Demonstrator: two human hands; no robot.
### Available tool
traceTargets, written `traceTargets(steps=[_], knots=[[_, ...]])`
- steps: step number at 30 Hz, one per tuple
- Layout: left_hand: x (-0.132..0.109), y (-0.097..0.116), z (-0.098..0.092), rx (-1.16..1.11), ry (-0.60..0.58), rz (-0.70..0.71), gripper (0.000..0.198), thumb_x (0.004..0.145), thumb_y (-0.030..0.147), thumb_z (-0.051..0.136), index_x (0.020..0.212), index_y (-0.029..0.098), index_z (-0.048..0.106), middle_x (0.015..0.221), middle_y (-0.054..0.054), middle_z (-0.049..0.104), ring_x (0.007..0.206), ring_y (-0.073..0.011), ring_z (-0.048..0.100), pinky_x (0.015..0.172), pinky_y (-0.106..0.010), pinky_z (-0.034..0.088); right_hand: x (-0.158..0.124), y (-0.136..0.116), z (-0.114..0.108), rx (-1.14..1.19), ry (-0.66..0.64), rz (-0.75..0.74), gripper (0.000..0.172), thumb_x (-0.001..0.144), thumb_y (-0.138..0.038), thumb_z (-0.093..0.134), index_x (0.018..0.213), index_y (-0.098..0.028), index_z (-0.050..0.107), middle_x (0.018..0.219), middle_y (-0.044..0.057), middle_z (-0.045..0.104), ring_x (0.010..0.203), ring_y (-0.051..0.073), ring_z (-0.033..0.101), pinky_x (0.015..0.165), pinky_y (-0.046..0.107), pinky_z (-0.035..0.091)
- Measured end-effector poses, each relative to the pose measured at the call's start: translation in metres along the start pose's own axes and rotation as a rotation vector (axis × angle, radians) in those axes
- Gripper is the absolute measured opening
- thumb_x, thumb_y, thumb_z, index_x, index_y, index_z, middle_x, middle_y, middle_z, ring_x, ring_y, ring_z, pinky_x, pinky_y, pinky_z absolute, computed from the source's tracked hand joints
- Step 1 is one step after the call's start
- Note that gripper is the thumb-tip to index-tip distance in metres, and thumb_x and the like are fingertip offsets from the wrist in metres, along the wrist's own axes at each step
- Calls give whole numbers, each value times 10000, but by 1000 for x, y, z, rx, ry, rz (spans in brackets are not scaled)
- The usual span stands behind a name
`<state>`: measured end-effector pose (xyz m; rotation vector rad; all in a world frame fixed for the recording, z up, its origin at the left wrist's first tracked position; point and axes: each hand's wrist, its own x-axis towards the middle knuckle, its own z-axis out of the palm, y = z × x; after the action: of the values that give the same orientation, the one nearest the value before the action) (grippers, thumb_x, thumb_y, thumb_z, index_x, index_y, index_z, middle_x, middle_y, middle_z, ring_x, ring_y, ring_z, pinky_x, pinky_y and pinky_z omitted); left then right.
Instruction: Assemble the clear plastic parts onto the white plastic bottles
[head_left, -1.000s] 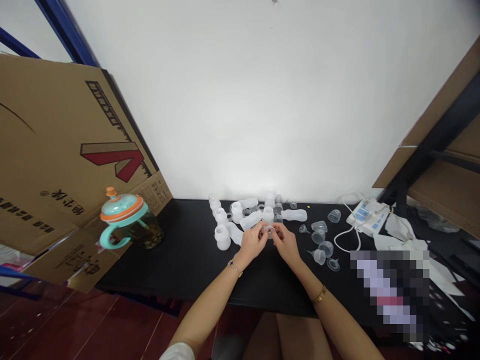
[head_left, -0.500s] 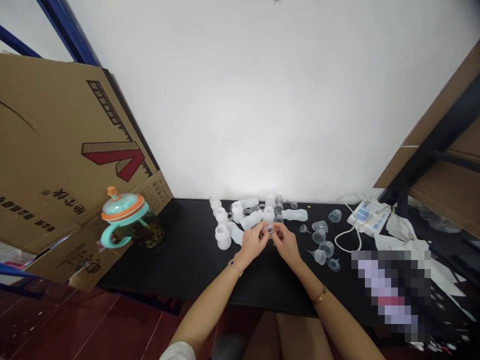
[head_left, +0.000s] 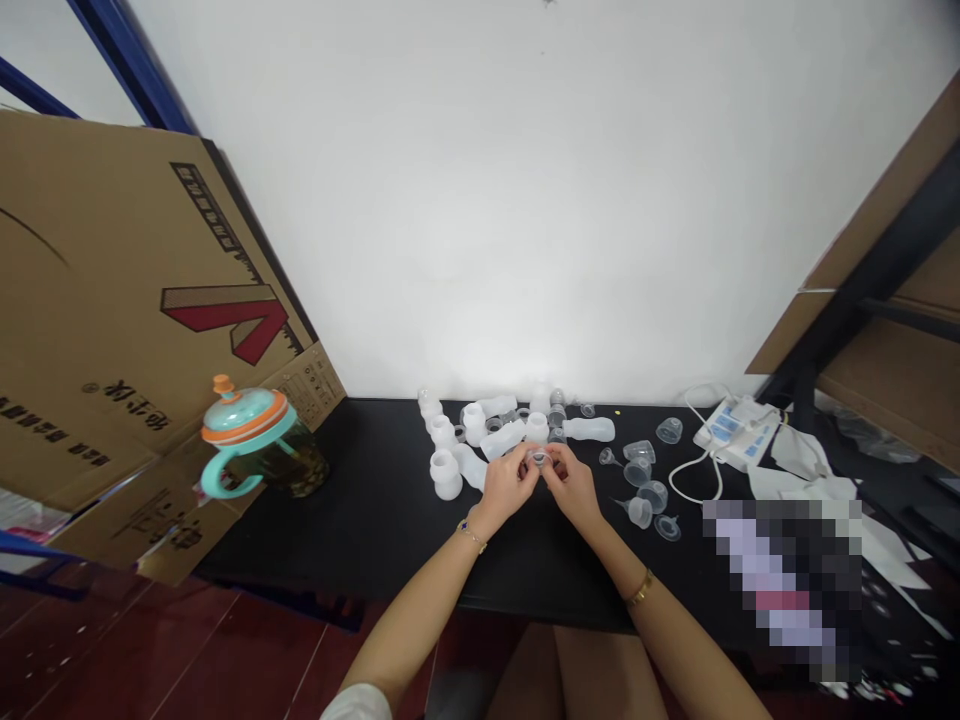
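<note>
My left hand (head_left: 508,484) and my right hand (head_left: 571,482) meet over the middle of the black table (head_left: 375,510), fingers pinched together on a small clear plastic ring part (head_left: 538,458). Just beyond the fingertips lies a cluster of translucent white bottles (head_left: 480,432), some upright, some on their sides. To the right of my right hand lie several clear nipples and caps (head_left: 643,485).
A big cardboard box (head_left: 112,320) leans over the table's left end, with a teal and orange lidded cup (head_left: 251,440) in front of it. A white power strip with cable (head_left: 731,430), papers and a blurred patch lie at the right. A shelf frame (head_left: 870,290) stands far right.
Both hands stay pinched on the small clear part with only slight finger movement. Nothing else has moved.
</note>
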<state>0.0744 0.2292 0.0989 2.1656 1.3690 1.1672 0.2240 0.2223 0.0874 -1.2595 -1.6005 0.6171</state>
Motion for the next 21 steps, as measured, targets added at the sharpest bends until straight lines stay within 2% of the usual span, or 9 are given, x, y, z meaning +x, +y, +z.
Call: traceTargets(steps=[21], knots=[[0, 0, 0, -50, -7, 9, 257, 908, 286, 511, 1125, 218, 630, 761, 17, 660, 595, -113, 583, 597, -221, 445, 1, 2, 0, 5, 30, -29, 229, 878, -363, 539, 1052, -222, 589, 830, 9, 704, 547, 142, 588, 546, 253, 456]])
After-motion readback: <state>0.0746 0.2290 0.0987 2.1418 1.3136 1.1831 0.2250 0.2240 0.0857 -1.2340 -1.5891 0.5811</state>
